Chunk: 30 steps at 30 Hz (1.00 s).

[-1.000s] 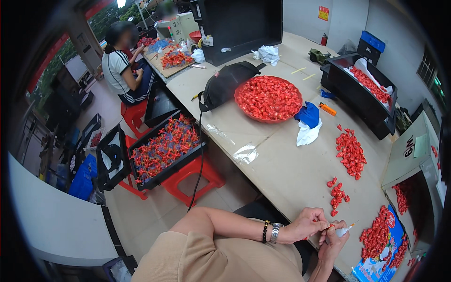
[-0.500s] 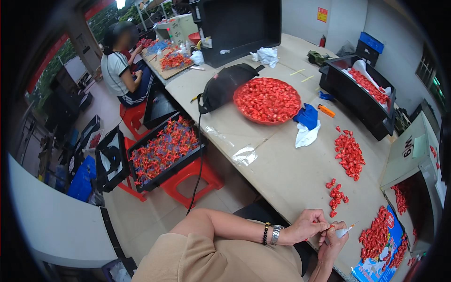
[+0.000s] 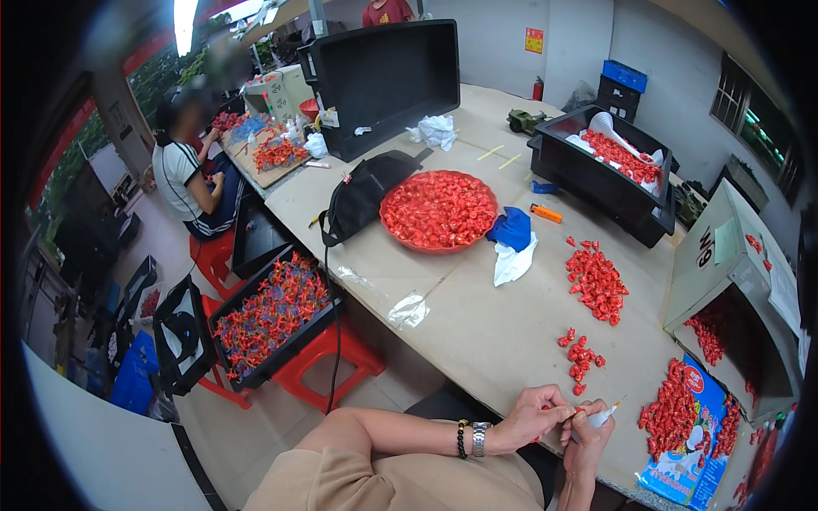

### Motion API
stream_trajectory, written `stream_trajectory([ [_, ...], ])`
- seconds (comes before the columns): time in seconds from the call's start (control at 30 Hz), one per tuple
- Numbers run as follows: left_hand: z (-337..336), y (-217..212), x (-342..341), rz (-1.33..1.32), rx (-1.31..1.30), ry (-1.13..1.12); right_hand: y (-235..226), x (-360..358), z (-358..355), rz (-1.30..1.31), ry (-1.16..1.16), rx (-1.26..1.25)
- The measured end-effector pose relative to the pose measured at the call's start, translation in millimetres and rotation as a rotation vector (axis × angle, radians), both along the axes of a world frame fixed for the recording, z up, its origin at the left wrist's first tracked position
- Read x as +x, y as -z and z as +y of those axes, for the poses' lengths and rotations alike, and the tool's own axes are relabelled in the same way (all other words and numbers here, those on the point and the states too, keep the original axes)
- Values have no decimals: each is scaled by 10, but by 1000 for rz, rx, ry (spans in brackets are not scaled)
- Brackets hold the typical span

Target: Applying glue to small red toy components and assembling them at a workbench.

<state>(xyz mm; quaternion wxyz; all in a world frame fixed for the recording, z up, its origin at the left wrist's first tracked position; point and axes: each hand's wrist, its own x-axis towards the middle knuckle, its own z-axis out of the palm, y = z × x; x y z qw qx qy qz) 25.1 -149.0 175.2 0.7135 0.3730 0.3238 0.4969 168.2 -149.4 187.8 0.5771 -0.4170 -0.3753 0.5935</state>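
Note:
At the table's near edge my two hands are together. My left hand [image 3: 530, 419], with a watch and a beaded bracelet on its wrist, pinches a small red plastic piece [image 3: 579, 411], mostly hidden by the fingers. My right hand [image 3: 588, 443] is closed round a small white needle-tipped bottle [image 3: 603, 416], whose thin tip points up and right, away from the piece. Just beyond the hands lies a small group of red pieces [image 3: 581, 358], with a larger pile [image 3: 595, 283] farther off. To the right, more red pieces [image 3: 669, 410] lie on a blue printed sheet [image 3: 709, 390].
A red bowl [image 3: 400, 237] heaped with red pieces stands beside a black bag [image 3: 371, 192]. Black bins [image 3: 588, 192] and an orange-handled tool [image 3: 546, 213] are beyond. A grey box [image 3: 711, 243] stands right. A tray of red-and-blue parts [image 3: 273, 315] sits left; a person [image 3: 183, 170] sits farther back.
The view has shifted, so the tabletop things appear farther left and a person in red shows at the top. My hands keep nearly the same pose, holding the piece and bottle.

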Motion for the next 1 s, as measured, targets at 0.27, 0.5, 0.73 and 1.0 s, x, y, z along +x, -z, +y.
stream_trajectory([
  [0.27, 24, -7, 9, -13, -3, -9, -14, -15, 10, -1, 13, -11],
  [0.5, 65, 0, -38, 2, -26, 63, -12, -16, -8, 5, 50, -12],
  [0.73, 129, -107, -44, 33, -43, 173, -50, 75, -27, -3, 162, -38],
  [1.0, 145, -348, -103, -257, -589, 238, -242, 675, -59, -419, 506, -62],
])
